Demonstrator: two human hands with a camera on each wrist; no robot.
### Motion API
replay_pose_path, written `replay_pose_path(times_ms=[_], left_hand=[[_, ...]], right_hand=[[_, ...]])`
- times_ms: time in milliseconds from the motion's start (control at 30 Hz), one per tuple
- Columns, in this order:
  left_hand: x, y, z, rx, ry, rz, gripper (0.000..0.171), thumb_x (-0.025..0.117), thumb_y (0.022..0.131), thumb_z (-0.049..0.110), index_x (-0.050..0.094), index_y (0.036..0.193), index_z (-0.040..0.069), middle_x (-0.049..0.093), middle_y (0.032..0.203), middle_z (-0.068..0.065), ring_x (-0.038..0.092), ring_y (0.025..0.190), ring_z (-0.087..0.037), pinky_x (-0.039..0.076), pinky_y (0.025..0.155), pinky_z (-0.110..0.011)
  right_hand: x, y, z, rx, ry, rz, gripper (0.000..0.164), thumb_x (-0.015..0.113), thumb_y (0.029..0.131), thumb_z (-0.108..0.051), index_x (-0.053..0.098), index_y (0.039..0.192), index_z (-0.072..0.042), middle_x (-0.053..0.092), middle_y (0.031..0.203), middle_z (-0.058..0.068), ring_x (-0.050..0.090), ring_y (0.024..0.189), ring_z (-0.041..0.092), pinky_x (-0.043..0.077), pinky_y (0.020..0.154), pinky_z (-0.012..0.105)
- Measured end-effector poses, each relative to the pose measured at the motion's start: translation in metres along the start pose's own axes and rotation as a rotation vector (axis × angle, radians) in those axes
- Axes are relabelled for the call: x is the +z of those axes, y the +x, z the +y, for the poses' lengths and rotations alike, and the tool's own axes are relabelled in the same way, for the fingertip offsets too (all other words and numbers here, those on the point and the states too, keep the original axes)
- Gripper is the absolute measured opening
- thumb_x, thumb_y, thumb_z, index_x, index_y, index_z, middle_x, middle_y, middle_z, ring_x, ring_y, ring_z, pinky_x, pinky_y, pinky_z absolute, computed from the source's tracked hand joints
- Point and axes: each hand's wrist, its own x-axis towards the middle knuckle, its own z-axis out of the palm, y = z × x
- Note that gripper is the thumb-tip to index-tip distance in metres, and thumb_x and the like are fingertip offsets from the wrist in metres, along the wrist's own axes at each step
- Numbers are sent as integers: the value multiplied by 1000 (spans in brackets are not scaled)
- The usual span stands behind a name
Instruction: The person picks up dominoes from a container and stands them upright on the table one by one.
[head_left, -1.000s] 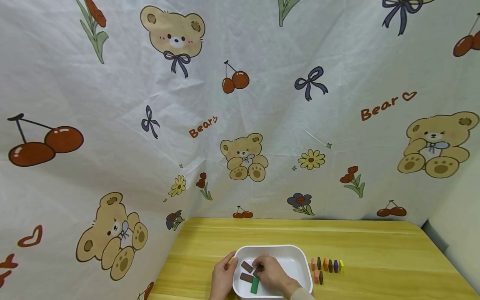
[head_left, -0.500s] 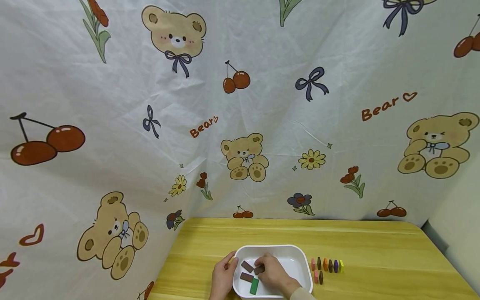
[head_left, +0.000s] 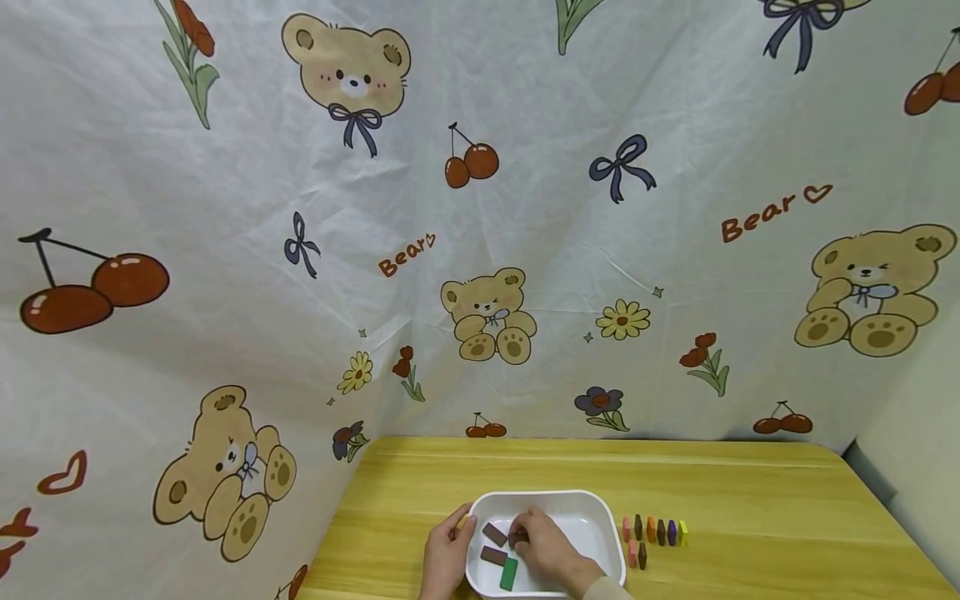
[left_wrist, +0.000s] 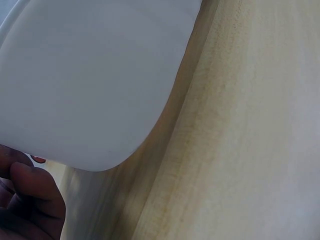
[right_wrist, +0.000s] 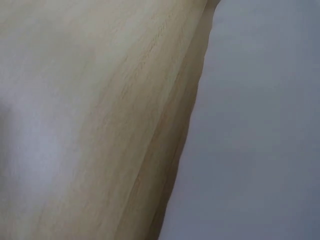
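In the head view a white tray (head_left: 603, 517) sits on the wooden table, and its pale wall (left_wrist: 100, 75) fills much of the left wrist view. My left hand (head_left: 446, 557) grips the tray's left rim between thumb and fingers; part of it (left_wrist: 35, 200) shows at that view's lower left corner. Inside the tray my right hand (head_left: 546, 546) pinches a small dark brown block (head_left: 517, 538), mostly covered by the fingers. Left of it lie two more brown blocks, one upper (head_left: 495, 534) and one lower (head_left: 492, 556). A green block (head_left: 508, 574) lies just below them.
Right of the tray, small coloured blocks stand on the table (head_left: 765, 517) in a back row (head_left: 651, 529) and a shorter front row with a pink block (head_left: 632, 553) and a brown one (head_left: 642, 556). A bear-patterned cloth (head_left: 547, 233) hangs behind.
The brown block at my right fingertips lay flat half a second ago and is now more hidden by the fingers. The green block has shifted very slightly. My left hand stays on the rim.
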Motion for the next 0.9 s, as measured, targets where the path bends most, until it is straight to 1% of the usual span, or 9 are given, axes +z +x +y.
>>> replay_pose_path(times_ms=[133, 200, 300, 400, 567, 633, 767, 833, 900], left_hand=[[1, 0, 1, 3, 0, 3, 31, 76, 94, 28, 77, 123, 15, 50, 65, 3, 48, 59, -8, 42, 52, -23], [1, -1, 1, -2, -3, 3, 31, 76, 94, 27, 77, 123, 15, 50, 65, 3, 48, 59, -9, 42, 51, -23], [2, -2, 1, -7, 3, 8, 31, 76, 94, 27, 77, 122, 16, 50, 65, 3, 48, 59, -9, 42, 52, -23], [1, -1, 2, -10, 5, 17, 31, 76, 94, 28, 77, 123, 16, 49, 65, 4, 48, 60, -9, 41, 52, -23], [0, -1, 3, -5, 6, 20, 32, 75, 94, 29, 76, 124, 16, 50, 66, 3, 48, 60, -10, 42, 52, -23], [0, -1, 3, -6, 11, 20, 32, 75, 94, 28, 76, 124, 16, 50, 66, 3, 48, 60, -9, 42, 52, -23], [1, -2, 2, -18, 19, 21, 30, 76, 94, 27, 77, 123, 16, 49, 65, 3, 47, 59, -9, 41, 52, -23], [1, -2, 2, -17, 20, 22, 31, 76, 94, 27, 77, 123, 16, 48, 65, 3, 47, 59, -9, 41, 53, -23], [1, -2, 2, -13, 18, 23, 31, 75, 94, 27, 76, 123, 16, 49, 65, 3, 47, 59, -9, 41, 53, -23]], right_hand=[[-4, -3, 1, -16, 14, 24, 14, 75, 85, -2, 66, 95, -7, 57, 94, -2, 53, 84, 8, 51, 79, 32], [-7, -5, 2, -18, 37, 24, 13, 73, 87, -2, 64, 95, -6, 58, 93, 0, 53, 84, 8, 50, 78, 31], [-12, -11, 6, -12, 100, 11, 12, 69, 89, -1, 62, 97, -6, 58, 93, 1, 52, 83, 4, 48, 74, 27], [-18, -15, 8, -2, 137, 10, 11, 68, 92, -2, 61, 100, -7, 59, 95, 0, 50, 82, 0, 47, 73, 25], [-27, -22, 6, -7, 131, 106, 12, 69, 93, -3, 61, 100, -9, 62, 97, 0, 53, 83, 1, 48, 71, 24], [-32, -26, 5, 1, 143, 140, 13, 70, 92, -2, 62, 99, -8, 64, 96, 2, 55, 82, 2, 49, 71, 23], [-39, -32, 0, 63, 171, 160, 13, 69, 94, -2, 61, 103, -8, 64, 98, 2, 55, 80, 3, 49, 69, 22], [-43, -34, -2, 87, 168, 187, 14, 69, 95, -2, 61, 105, -8, 63, 98, 1, 55, 80, 4, 49, 69, 22], [-47, -37, -5, 102, 150, 232, 16, 70, 94, -1, 62, 107, -8, 63, 98, -1, 54, 81, 3, 49, 68, 22]])
